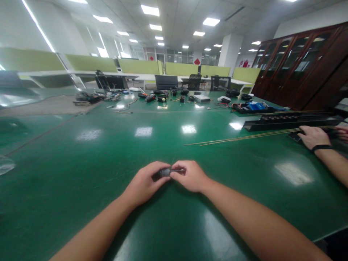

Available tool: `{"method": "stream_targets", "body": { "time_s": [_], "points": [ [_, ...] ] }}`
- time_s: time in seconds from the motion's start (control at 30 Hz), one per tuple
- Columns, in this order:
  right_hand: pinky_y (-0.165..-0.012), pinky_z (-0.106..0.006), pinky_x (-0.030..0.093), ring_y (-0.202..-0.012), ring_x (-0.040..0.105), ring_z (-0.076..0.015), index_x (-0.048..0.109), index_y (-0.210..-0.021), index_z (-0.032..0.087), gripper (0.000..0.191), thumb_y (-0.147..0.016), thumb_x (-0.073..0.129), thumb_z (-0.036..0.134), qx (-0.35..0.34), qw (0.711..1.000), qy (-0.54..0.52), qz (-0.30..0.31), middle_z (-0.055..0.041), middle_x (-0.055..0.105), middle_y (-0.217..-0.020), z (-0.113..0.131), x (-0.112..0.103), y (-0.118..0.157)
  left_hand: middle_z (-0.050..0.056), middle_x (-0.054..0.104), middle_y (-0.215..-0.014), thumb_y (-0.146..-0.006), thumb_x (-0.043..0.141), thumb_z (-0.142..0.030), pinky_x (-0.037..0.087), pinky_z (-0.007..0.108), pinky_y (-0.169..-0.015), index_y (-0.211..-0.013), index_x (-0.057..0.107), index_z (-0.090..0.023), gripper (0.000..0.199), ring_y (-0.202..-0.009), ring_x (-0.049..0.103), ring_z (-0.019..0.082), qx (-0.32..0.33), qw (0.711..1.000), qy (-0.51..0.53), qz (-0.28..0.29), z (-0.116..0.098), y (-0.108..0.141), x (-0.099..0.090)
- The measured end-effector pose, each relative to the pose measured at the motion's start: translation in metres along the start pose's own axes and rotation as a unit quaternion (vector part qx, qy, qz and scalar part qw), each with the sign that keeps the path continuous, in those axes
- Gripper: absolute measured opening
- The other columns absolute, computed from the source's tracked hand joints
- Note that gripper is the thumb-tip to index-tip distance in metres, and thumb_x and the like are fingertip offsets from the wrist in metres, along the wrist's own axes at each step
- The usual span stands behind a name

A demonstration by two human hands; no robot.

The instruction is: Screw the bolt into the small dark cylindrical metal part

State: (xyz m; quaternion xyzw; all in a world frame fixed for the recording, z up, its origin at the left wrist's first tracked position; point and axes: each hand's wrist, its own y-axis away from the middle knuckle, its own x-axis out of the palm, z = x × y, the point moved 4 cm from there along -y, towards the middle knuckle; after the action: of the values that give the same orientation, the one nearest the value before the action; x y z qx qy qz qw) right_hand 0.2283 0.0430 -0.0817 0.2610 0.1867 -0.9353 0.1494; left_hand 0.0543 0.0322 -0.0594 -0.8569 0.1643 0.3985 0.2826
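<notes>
Close to the near side of the green table, my left hand [144, 182] is closed around a small dark grey cylinder [164, 172], thumb and fingers on either side. A thin rod-like part [178, 170] runs from the cylinder's right end. My right hand [192, 176] pinches at that end, its fingertips almost meeting those of the left. The cylinder lies roughly level. Fingers cover much of it, so its exact kind cannot be made out.
At the right, a co-worker's hand [315, 137] with a black wristband rests by long thin brass-coloured rods [244, 137]. Behind stands a long black rail [288, 121]. Tools and small black parts [163, 95] line the far side of the table [89, 163].
</notes>
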Motion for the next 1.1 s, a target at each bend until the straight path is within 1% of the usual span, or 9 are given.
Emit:
{"method": "stream_targets", "body": {
  "time_s": [0.17, 0.4, 0.63, 0.93, 1.1],
  "points": [
    [-0.072, -0.025, 0.048, -0.077, 0.066, -0.0154, 0.073, -0.089, 0.021, 0.01, -0.084, 0.066, 0.025, -0.011, 1.0, 0.005, -0.005, -0.0001, 0.074, -0.086, 0.0006, -0.0003, -0.0012, 0.006, 0.07, -0.108, -0.091, 0.06, -0.037, 0.054, 0.033, -0.092, -0.113, 0.066, -0.022, 0.027, -0.099, 0.066, 0.02, 0.003, 1.0, -0.004, -0.001, -0.0016, -0.0006, -0.0001],
    [-0.072, -0.025, 0.049, -0.077, 0.066, -0.0155, 0.073, -0.09, 0.021, 0.009, -0.085, 0.066, 0.024, -0.005, 1.0, -0.015, -0.002, -0.0003, 0.074, -0.086, -0.0012, 0.0005, -0.0018, 0.006, 0.071, -0.108, -0.091, 0.061, -0.038, 0.055, 0.033, -0.091, -0.113, 0.067, -0.022, 0.029, -0.097, 0.067, 0.021, -0.002, 1.0, -0.013, -0.003, 0.0002, -0.0008, -0.0002],
    [-0.072, -0.025, 0.048, -0.076, 0.066, -0.0152, 0.073, -0.09, 0.02, 0.01, -0.085, 0.066, 0.025, -0.013, 1.0, -0.014, -0.006, -0.0007, 0.074, -0.085, -0.0014, -0.0001, -0.0017, 0.006, 0.071, -0.109, -0.091, 0.062, -0.039, 0.054, 0.033, -0.091, -0.113, 0.067, -0.022, 0.029, -0.098, 0.067, 0.02, 0.002, 1.0, -0.016, -0.012, 0.0015, -0.0001, -0.0007],
    [-0.069, -0.025, 0.048, -0.075, 0.066, -0.0153, 0.074, -0.089, 0.019, 0.011, -0.085, 0.066, 0.025, -0.006, 1.0, -0.026, -0.01, -0.0011, 0.073, -0.084, -0.0025, -0.0007, -0.0017, 0.006, 0.071, -0.111, -0.09, 0.063, -0.039, 0.054, 0.033, -0.093, -0.115, 0.066, -0.022, 0.03, -0.101, 0.066, 0.02, 0.008, 0.999, -0.022, -0.023, 0.0067, 0.0019, -0.0013],
    [-0.069, -0.025, 0.048, -0.075, 0.066, -0.0154, 0.074, -0.09, 0.019, 0.011, -0.084, 0.066, 0.025, -0.003, 1.0, -0.027, -0.01, -0.0012, 0.074, -0.084, -0.0031, -0.0006, -0.0017, 0.006, 0.071, -0.11, -0.09, 0.063, -0.038, 0.054, 0.033, -0.092, -0.114, 0.066, -0.022, 0.029, -0.1, 0.066, 0.02, 0.013, 0.999, -0.025, -0.026, 0.0054, 0.0023, -0.0016]
  ]
}}
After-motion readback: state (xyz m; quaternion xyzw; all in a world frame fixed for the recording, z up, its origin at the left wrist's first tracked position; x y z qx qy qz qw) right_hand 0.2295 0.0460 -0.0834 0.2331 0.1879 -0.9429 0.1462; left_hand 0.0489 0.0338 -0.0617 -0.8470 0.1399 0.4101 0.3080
